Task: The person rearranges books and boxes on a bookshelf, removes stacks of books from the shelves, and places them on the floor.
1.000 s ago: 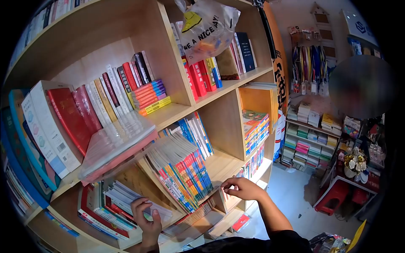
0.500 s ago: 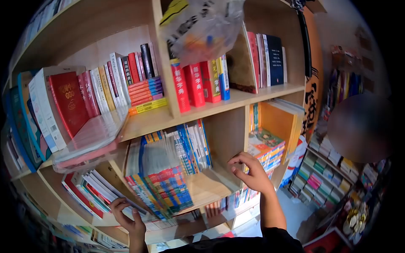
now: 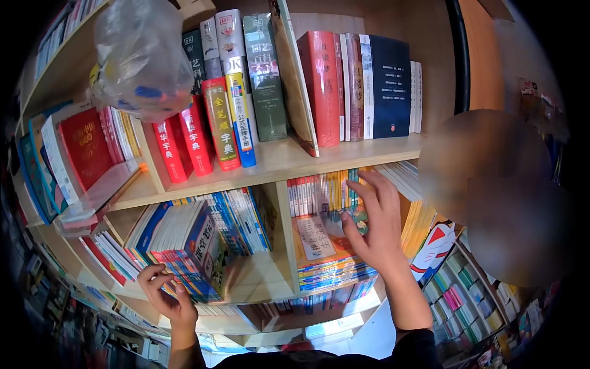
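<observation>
My right hand [image 3: 380,230] is raised in front of the right middle compartment, fingers apart and holding nothing. Behind it lies a stack of colorful books [image 3: 329,270] with an orange-covered book [image 3: 314,237] on top, and a row of thin upright books [image 3: 307,195] stands at the back. My left hand [image 3: 167,298], fingers loosely bent and apart, is by the lower front of a block of books [image 3: 179,258] in the compartment to the left. Whether its fingertips touch those books I cannot tell.
Red dictionaries [image 3: 195,138] and other thick books [image 3: 322,89] stand on the shelf above. A clear plastic bag [image 3: 144,67] hangs in front at upper left. Another bookcase [image 3: 470,286] is at the right, where blurred patches hide part of the view.
The view has shifted right along the shelves. My right hand has moved up and over to the right compartment, its fingers spreading. My left hand is now before the block of books.
</observation>
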Demonstrator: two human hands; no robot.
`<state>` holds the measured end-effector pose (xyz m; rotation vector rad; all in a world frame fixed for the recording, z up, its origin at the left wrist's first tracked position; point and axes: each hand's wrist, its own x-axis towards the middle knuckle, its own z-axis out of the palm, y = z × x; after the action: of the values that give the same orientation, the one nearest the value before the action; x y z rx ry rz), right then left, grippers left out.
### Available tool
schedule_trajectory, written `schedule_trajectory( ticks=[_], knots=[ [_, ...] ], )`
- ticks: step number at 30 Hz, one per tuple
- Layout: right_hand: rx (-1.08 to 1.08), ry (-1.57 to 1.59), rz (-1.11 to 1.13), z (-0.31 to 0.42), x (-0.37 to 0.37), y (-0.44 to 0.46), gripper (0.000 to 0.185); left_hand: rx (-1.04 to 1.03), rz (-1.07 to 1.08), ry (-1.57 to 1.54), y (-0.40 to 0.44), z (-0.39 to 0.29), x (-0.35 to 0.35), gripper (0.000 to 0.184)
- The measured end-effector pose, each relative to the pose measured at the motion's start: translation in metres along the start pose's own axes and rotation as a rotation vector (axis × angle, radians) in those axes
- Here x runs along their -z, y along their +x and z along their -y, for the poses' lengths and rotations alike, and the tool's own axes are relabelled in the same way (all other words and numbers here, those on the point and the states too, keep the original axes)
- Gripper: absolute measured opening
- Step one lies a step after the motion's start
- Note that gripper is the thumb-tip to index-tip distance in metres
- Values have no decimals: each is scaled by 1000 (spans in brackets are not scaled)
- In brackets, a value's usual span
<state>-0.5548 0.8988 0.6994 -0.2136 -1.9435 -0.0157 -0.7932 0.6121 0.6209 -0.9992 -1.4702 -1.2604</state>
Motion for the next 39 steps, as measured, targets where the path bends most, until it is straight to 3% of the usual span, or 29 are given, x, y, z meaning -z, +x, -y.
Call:
schedule_trajectory(
  ticks=[3, 12, 15, 18, 22, 29, 31, 33, 34, 39],
  knots=[
    [-5, -153, -7, -13, 5, 7, 63, 3, 22, -72, -2, -8, -16, 23],
    [27, -243, 2, -31, 3, 10, 66, -10, 142, -178, -14, -13, -53, 27],
    [65, -283, 12, -36, 5, 7, 66, 17, 404, -348, -27, -23, -76, 25],
    [108, -238, 12, -45, 4, 5, 64, -35, 644, -394, -32, -38, -102, 42],
    [219, -241, 1, -61, 20, -1, 60, 130, 667, -472, -57, -54, -133, 71],
    [72, -180, -117, -113, 69, -56, 54, 138, 496, -167, -80, -100, -145, 80],
    [1, -153, -107, -130, 73, -77, 59, 268, 440, -86, -91, -129, -147, 87],
    [-245, -11, -236, -146, 68, -107, 74, 337, 384, -47, -109, -159, -150, 87],
    [-300, -46, -145, -156, 71, -124, 91, 347, 364, -38, -117, -171, -152, 88],
    [-377, 195, -77, -171, 50, -156, 118, 428, 355, -68, -160, -219, -166, 86]
  ],
)
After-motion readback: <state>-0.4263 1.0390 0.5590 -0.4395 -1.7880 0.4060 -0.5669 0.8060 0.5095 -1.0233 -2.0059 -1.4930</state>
